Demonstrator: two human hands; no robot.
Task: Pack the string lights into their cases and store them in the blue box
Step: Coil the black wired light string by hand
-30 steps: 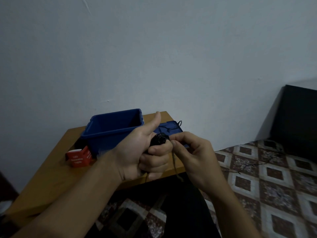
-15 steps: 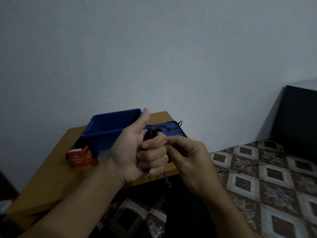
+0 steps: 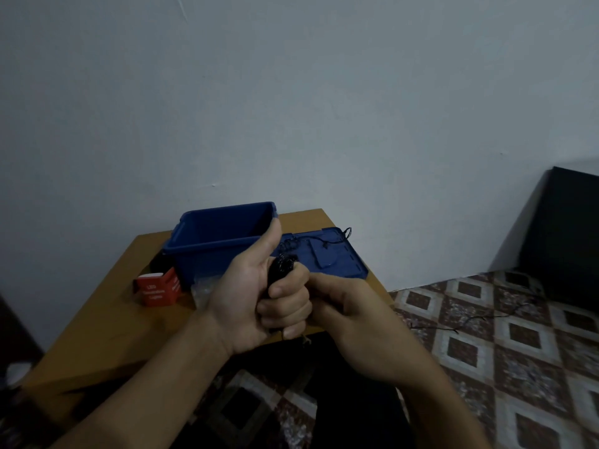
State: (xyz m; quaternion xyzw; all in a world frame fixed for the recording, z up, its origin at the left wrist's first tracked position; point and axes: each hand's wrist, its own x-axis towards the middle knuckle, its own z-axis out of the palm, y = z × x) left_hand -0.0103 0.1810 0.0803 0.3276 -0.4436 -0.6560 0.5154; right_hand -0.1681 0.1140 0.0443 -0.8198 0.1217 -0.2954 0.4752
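left hand [image 3: 256,296] fisted tight round the black string lights [image 3: 281,268], thumb straight up; the bundle sits inside the fist, held in the air just in front of the table [image 3: 97,335] edge, short tail hanging out below; right hand [image 3: 353,315] curled in against that fist, fingertips hidden, can't tell if it has a wire pinched; on the table behind: red case [image 3: 158,288] beside a clear bag [image 3: 201,290], then the blue box [image 3: 220,234], open, its lid [image 3: 327,257] flat to the right with a loose wire on top; another wire [image 3: 470,322] trails over the floor tiles. risks, my read: coil springs apart if the fist slackens before it's cased; hanging tail snags and drags loops out; bundle looks fat for that case, forcing it could kink wire
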